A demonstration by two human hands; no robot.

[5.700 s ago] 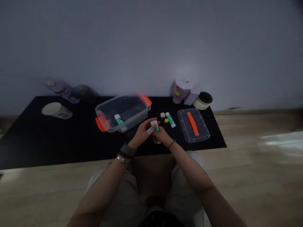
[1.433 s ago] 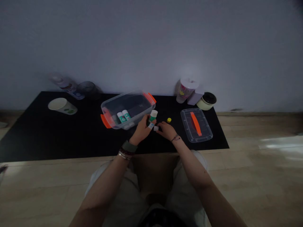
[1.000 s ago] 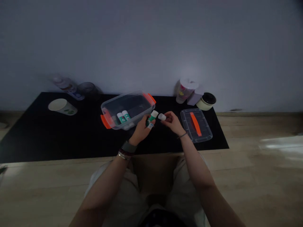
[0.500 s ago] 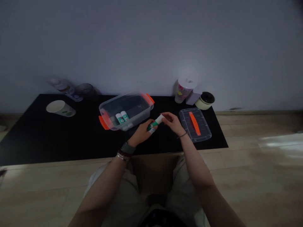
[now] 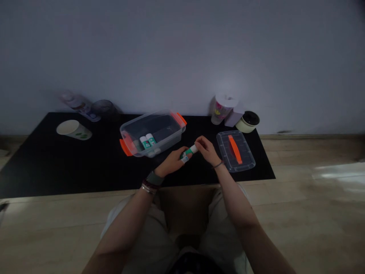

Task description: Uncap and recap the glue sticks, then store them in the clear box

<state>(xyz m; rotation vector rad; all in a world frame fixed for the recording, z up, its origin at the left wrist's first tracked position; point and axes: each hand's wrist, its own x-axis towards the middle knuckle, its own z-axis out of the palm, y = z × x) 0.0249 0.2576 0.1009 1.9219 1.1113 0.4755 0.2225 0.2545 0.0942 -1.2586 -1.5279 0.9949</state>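
A green and white glue stick (image 5: pixel 188 152) is held level between both hands over the black mat (image 5: pixel 71 163). My left hand (image 5: pixel 172 163) is closed round its green body. My right hand (image 5: pixel 205 149) pinches the white cap end. Just to the left stands a clear bin (image 5: pixel 152 133) with orange handles, holding two more glue sticks (image 5: pixel 147 142). The bin's clear lid (image 5: pixel 235 150) with an orange handle lies flat to the right of my right hand.
A paper cup (image 5: pixel 73 130) lies on its side at the mat's far left, with a bottle (image 5: pixel 78 104) and a dark glass (image 5: pixel 104 108) behind it. A printed cup (image 5: pixel 222 109), a small box (image 5: pixel 235 116) and a cream bowl (image 5: pixel 248 121) stand by the wall. Wooden floor surrounds the mat.
A second glue stick now lies in the bin. My right hand picked a white cap off the mat and brought it onto the stick held in my left hand.
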